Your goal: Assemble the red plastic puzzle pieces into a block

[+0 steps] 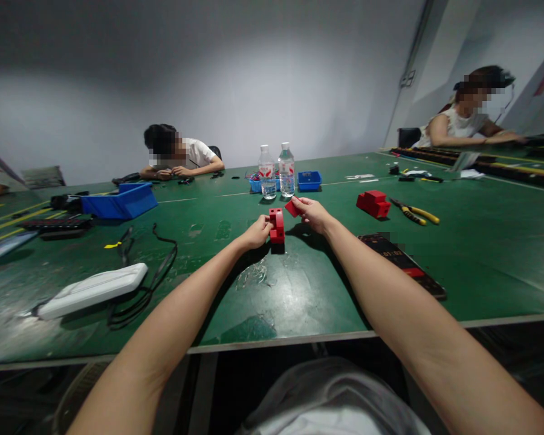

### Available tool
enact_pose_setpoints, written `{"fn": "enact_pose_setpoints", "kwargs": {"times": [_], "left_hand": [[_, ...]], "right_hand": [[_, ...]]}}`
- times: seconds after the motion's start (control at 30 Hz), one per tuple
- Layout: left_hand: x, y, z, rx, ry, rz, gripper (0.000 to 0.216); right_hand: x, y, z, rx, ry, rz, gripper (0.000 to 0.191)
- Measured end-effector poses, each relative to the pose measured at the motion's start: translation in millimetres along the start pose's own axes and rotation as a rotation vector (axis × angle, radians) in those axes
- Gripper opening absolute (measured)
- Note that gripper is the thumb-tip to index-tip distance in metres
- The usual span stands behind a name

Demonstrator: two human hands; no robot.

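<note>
Over the green table (299,296), my left hand (257,233) has its fingers closed on the side of a red block with holes (277,226) and a rounded right side. My right hand (314,214) pinches a smaller flat red piece (293,207), tilted and held apart from the block, a little higher and to its right. To the right of that hand lies another red block (373,204), stepped in shape, with nobody touching it.
Two water bottles (286,170) and a blue bin (309,180) stand beyond my hands. Pliers (414,211) and a phone (403,263) lie right. A white device (95,291), black cables (158,278) and a larger blue bin (120,200) are left. Two people sit across the table.
</note>
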State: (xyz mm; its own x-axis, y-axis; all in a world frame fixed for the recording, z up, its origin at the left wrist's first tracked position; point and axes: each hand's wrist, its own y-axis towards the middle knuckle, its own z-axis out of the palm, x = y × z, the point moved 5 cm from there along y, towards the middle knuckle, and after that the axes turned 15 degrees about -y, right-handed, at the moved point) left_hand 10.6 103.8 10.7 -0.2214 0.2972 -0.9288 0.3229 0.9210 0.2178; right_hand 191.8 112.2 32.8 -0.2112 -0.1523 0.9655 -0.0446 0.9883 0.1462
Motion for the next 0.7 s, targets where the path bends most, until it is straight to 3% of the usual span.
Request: {"fn": "enact_pose_setpoints", "kwargs": {"times": [0.13,0.33,0.7], "left_hand": [[1,0,0,-0.001,0.010,-0.010,0.015],[0,-1,1,0.003,0.015,-0.011,0.017],[-3,-3,1,-0.001,0.025,-0.021,0.018]], "right_hand": [[2,-1,2,0.010,0.099,0.053,0.031],[2,-3,8,0.059,0.217,0.124,0.001],[7,-4,11,0.104,0.290,0.157,0.020]]}}
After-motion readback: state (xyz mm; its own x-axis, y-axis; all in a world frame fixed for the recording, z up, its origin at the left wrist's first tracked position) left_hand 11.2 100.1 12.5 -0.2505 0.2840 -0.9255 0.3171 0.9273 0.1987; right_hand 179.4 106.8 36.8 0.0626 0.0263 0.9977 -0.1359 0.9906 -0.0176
